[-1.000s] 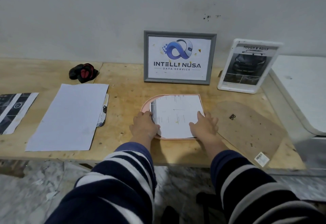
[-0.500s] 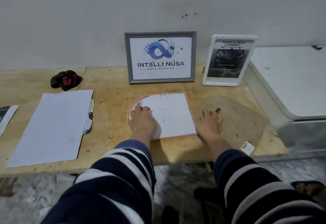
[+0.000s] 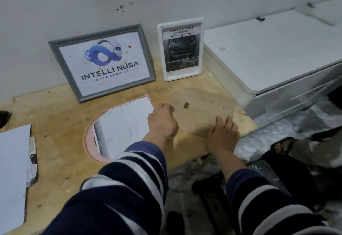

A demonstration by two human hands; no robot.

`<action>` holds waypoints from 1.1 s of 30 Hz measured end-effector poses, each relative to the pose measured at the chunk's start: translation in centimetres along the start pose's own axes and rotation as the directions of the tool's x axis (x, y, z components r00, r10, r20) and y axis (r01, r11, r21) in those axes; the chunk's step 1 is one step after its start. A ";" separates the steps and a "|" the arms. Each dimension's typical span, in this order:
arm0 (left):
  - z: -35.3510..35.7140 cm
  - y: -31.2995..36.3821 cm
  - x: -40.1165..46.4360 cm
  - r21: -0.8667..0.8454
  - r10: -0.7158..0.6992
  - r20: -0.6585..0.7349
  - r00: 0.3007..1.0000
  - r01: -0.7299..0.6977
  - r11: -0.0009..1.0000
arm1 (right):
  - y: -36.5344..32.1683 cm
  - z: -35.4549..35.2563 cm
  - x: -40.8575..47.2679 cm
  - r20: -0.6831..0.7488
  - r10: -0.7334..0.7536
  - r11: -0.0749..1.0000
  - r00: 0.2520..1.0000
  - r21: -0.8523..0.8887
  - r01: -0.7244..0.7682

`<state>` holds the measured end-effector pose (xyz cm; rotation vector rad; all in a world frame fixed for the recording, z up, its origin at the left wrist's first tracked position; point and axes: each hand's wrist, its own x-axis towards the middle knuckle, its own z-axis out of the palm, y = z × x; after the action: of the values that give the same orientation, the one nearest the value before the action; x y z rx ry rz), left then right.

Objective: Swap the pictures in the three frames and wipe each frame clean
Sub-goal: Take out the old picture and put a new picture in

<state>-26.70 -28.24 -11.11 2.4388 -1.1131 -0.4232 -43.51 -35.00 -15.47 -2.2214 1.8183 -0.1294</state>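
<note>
On the worktop (image 3: 55,108), the pink arched frame (image 3: 88,143) lies flat with a white sheet (image 3: 122,125) over it. The left hand (image 3: 162,121) rests curled at the sheet's right edge, perhaps pinching it; its grip is unclear. The right hand (image 3: 222,132) lies spread on the brown backing board (image 3: 201,108) just right.

Setting is looking like a makeshift workroom or back room: a raw plywood bench (image 3: 61,108) is standing against a scuffed white wall (image 3: 74,3), a white chest-type appliance (image 3: 268,53) is sitting beside it, and the marbled floor (image 3: 185,179) is showing below.
</note>
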 end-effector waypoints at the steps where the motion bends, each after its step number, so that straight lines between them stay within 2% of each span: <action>1: 0.2 0.3 0.6 0.006 0.006 0.011 1.000 -0.006 1.000 | 0.3 0.5 0.0 0.004 -0.017 1.000 1.000 -0.009 0.017; 4: 0.7 1.3 2.3 0.025 -0.041 0.033 0.999 0.040 0.999 | 0.9 1.3 0.0 0.010 -0.037 0.998 0.999 -0.053 0.037; 7: 1.2 1.8 3.6 0.118 -0.134 0.095 0.986 0.122 0.985 | 1.0 1.8 0.2 0.009 -0.033 0.998 0.999 -0.059 0.033; 10: 2.0 2.6 3.9 0.141 -0.165 0.102 0.981 0.150 0.978 | 0.9 2.4 0.3 -0.077 -0.041 0.999 0.996 -0.038 0.038; 14: 2.5 3.4 4.2 0.004 -0.276 0.013 0.961 0.276 0.961 | 1.1 3.0 0.7 -0.153 -0.044 0.998 0.987 -0.046 0.037; 16: 2.4 3.5 4.7 -0.066 -0.340 0.012 0.940 0.340 0.938 | 1.3 3.0 0.7 -0.171 -0.055 0.997 0.984 -0.068 0.044; 19: 2.4 3.6 5.3 -0.150 -0.418 -0.001 0.909 0.413 0.898 | 1.4 3.2 0.6 -0.138 -0.059 0.997 0.989 -0.060 0.051; 23: 1.7 4.5 6.1 -0.199 -0.421 -0.080 0.903 0.400 0.895 | 1.7 3.0 0.6 -0.136 -0.059 0.998 0.989 -0.030 0.055; 26: 1.2 4.1 6.5 -0.296 -0.375 -0.071 0.924 0.340 0.893 | 1.9 2.5 0.3 -0.102 -0.069 0.998 0.992 -0.011 0.068; 29: 0.7 3.6 5.7 -0.540 -0.348 -0.037 0.937 0.274 0.796 | 1.8 1.8 0.0 -0.044 -0.091 0.996 0.995 0.016 0.092; 33: -0.2 3.1 4.3 -0.621 -0.408 -0.052 0.912 0.290 0.728 | 1.7 0.6 -0.1 0.012 -0.097 0.992 0.995 0.080 0.096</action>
<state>-25.85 -33.34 -9.85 2.0339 -0.3342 -0.5522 -44.98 -35.13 -16.47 -2.2488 1.6679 -0.1980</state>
